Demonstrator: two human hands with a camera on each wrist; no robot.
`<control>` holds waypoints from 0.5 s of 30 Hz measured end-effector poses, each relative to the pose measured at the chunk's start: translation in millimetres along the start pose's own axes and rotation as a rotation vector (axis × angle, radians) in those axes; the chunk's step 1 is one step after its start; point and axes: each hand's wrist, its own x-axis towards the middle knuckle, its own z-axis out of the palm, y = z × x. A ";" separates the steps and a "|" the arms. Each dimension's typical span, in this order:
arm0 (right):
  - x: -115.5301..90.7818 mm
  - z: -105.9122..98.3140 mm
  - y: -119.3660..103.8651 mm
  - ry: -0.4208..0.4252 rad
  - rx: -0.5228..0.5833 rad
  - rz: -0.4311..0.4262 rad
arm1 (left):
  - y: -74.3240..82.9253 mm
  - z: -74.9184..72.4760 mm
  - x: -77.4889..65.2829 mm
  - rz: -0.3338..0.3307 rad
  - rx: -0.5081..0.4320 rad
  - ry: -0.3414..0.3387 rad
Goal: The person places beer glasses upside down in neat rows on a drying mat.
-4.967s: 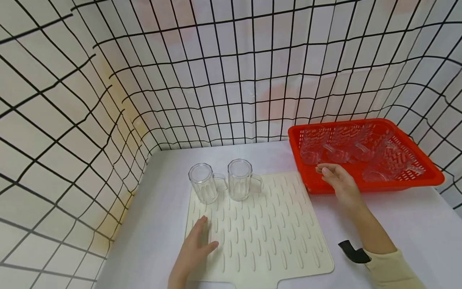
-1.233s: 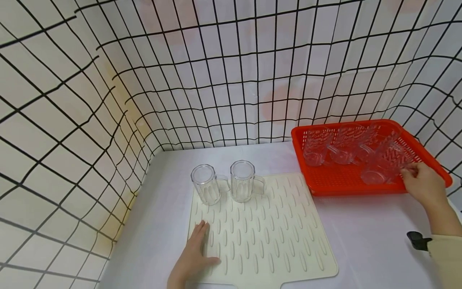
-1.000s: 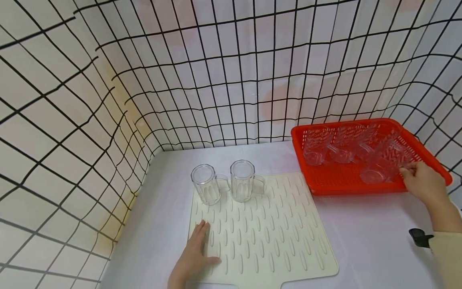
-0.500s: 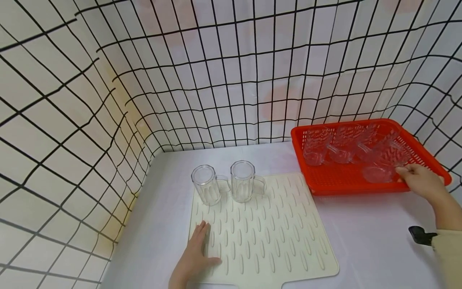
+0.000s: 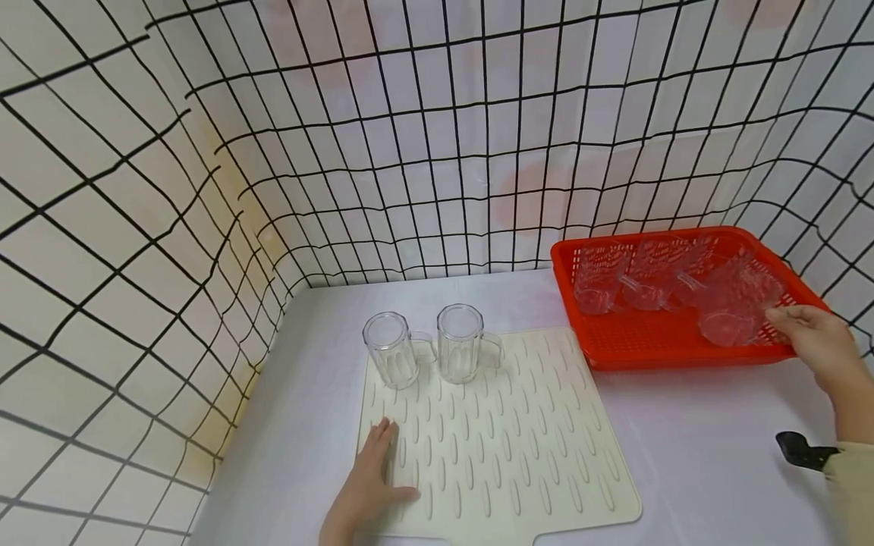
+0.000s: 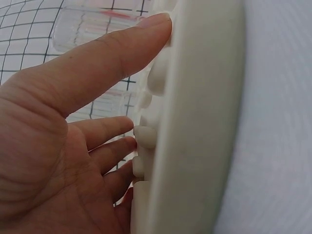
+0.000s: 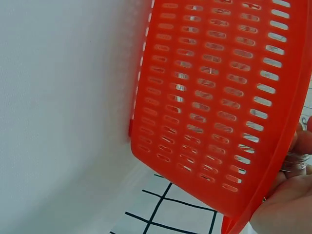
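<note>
In the head view, my right hand (image 5: 822, 341) reaches over the near right rim of a red plastic basket (image 5: 635, 360). Its thumb and fingers pinch the handle side of a clear glass mug (image 5: 727, 326) lying tilted inside. The right wrist view shows the fingers around clear glass behind the basket wall (image 7: 195, 107); the grip is partly hidden. My left hand (image 5: 369, 481) rests with fingers extended on the left part of a cream ridged drying mat (image 5: 498, 440). Two clear mugs (image 5: 391, 353) (image 5: 460, 345) stand upside down at the mat's far left.
Several more clear mugs (image 5: 597, 284) lie in the back of the basket. Black wire grid panels (image 5: 444, 152) close off the back and sides. A white-covered table (image 5: 287, 425) carries everything. A black strap (image 5: 806, 453) sticks out from the right sleeve.
My right hand has gone from the basket's near left edge to its right side, onto the mug there. In the last half second hand and mug shift slightly right. The left hand stays.
</note>
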 end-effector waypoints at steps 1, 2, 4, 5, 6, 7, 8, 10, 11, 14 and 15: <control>-1.3 0.0 -0.6 0.006 0.019 0.007 | 0.0 -0.1 0.0 0.000 0.001 0.001; -2.6 -0.1 -1.7 0.008 0.044 0.012 | 0.2 -0.4 -0.1 0.001 0.000 0.001; -4.2 0.4 -4.2 0.010 0.101 0.009 | 0.3 -0.6 -0.1 0.005 -0.001 0.001; -5.0 0.6 -5.9 0.007 0.131 0.015 | 0.5 -0.8 -0.2 0.007 -0.004 0.001; -5.7 1.0 -7.9 0.007 0.159 0.025 | 0.5 -0.8 -0.2 0.009 -0.004 0.000; -6.7 1.5 -10.5 0.005 0.181 0.036 | 0.5 -0.8 -0.2 0.010 -0.006 0.000; -7.5 2.4 -13.1 0.001 0.217 0.042 | 0.5 -0.8 -0.2 0.011 -0.009 -0.001; -9.2 4.6 -18.5 -0.002 0.286 0.052 | 0.3 -0.5 -0.1 0.011 -0.010 -0.001; -10.3 5.6 -21.5 -0.004 0.313 0.050 | 0.2 -0.4 -0.1 0.011 -0.010 -0.001; -13.7 9.0 -29.9 -0.013 0.387 0.019 | -0.2 -0.1 0.1 0.009 -0.007 0.001; -15.1 9.7 -32.6 -0.012 0.395 0.012 | -0.3 0.0 0.2 0.009 -0.006 0.001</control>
